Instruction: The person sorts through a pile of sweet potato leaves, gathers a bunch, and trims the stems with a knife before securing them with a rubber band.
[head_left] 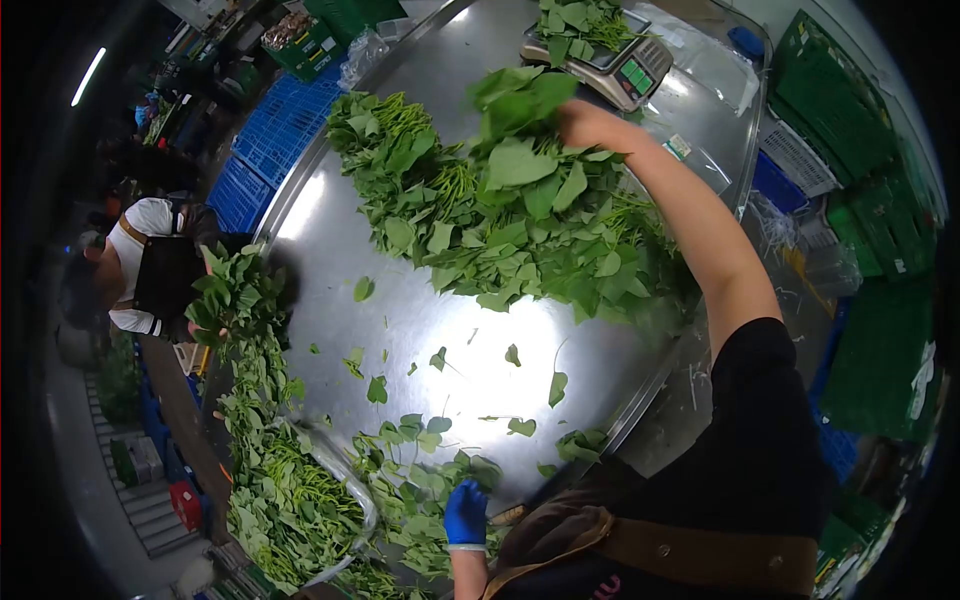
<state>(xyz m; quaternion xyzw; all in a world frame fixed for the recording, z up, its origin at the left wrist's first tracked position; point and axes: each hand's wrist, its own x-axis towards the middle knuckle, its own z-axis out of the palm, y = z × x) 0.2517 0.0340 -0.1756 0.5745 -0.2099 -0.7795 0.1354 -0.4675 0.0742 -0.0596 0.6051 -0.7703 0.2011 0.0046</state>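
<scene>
My right hand (590, 128) is closed around a bunch of broad-leaved greens (520, 165), held above a long heap of the same greens (530, 255); the bunch is blurred by motion. In a blue glove, my left hand (465, 515) is low in the view with its fingers closed at a few leafy stems (478, 470), beside more greens. Loose leaves (376, 389) are scattered over the metal table (330, 260) between my hands. A digital scale (630, 75) bearing another bunch stands past my right hand.
At the left, a person (150, 255) in an apron stands by a leafy pile (240, 290). A clear plastic bag edge (345, 470) borders greens at lower left. Green crates (835, 90) are stacked at right, blue crates (285, 125) behind the table. Plastic sheeting (710, 60) lies near the scale.
</scene>
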